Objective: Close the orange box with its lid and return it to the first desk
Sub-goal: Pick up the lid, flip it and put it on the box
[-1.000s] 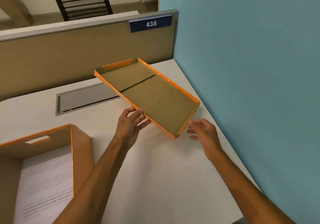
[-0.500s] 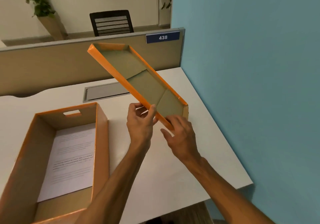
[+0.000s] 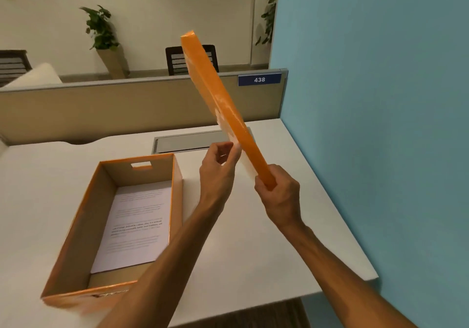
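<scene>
The orange box (image 3: 83,228) stands open on the white desk (image 3: 253,251) at the left, with a printed sheet of paper (image 3: 137,226) lying inside. Its orange lid (image 3: 218,104) is held up in the air to the right of the box, tipped almost on edge, its glossy outer side facing me. My right hand (image 3: 279,193) is shut on the lid's lower corner. My left hand (image 3: 218,172) pinches the lid's lower left edge with its fingertips.
A beige partition (image 3: 127,109) with a blue "438" plate (image 3: 259,79) runs behind the desk. A blue wall (image 3: 380,124) bounds the right side. A grey cable slot (image 3: 193,141) lies at the desk's back. A chair and potted plants stand beyond the partition.
The lid has been lifted and flipped from showing its brown inside to showing its orange outside. My right hand has closed on its lower corner. The view has risen and pulled back.
</scene>
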Motion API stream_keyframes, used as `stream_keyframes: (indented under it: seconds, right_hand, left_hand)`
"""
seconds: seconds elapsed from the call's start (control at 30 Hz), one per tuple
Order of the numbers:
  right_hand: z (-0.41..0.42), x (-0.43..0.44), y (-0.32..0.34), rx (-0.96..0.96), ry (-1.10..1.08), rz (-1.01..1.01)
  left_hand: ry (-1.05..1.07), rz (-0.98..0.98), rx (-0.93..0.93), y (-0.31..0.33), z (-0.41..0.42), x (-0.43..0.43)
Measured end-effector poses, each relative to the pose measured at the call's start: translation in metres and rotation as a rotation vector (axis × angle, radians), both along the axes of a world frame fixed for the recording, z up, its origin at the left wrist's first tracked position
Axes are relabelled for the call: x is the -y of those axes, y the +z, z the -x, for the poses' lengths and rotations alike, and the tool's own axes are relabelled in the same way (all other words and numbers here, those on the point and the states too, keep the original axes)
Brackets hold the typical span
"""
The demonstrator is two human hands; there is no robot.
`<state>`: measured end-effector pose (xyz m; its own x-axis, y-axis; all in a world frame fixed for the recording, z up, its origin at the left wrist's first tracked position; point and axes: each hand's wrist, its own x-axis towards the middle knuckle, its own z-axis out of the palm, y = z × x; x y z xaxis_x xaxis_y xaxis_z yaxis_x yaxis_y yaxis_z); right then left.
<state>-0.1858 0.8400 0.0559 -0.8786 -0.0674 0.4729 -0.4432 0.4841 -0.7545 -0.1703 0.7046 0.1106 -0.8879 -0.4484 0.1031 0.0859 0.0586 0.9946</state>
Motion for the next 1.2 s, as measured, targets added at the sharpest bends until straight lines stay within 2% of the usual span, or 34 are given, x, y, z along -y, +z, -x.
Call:
stream_keyframes:
  seconds: [0.13, 0.3, 0.4, 0.57, 0.9, 1.2]
  right_hand:
    - [0.0, -0.002, 0.02, 0.102, 0.032, 0.103]
    - [0.0, 0.005, 0.044, 0.269, 0.128, 0.471]
    - [-0.007, 0.017, 0.053, 0.368, 0.183, 0.682]
    - [-0.023, 0.044, 0.053, 0.527, 0.215, 0.816]
    - [-0.054, 0.112, 0.035, 0.658, 0.173, 0.791]
    - [-0.067, 0.175, 0.001, 0.727, 0.141, 0.49]
  left_hand:
    - [-0.055, 0.016, 0.095, -0.013, -0.003, 0.047]
    - [-0.16, 0.014, 0.271, -0.03, -0.016, 0.105]
    - [-0.223, -0.04, 0.305, -0.031, -0.029, 0.138]
    - [-0.273, -0.049, 0.278, -0.025, -0.053, 0.183]
    - [-0.048, 0.018, 0.252, -0.026, -0.117, 0.276]
    - [0.094, 0.057, 0.323, -0.036, -0.164, 0.33]
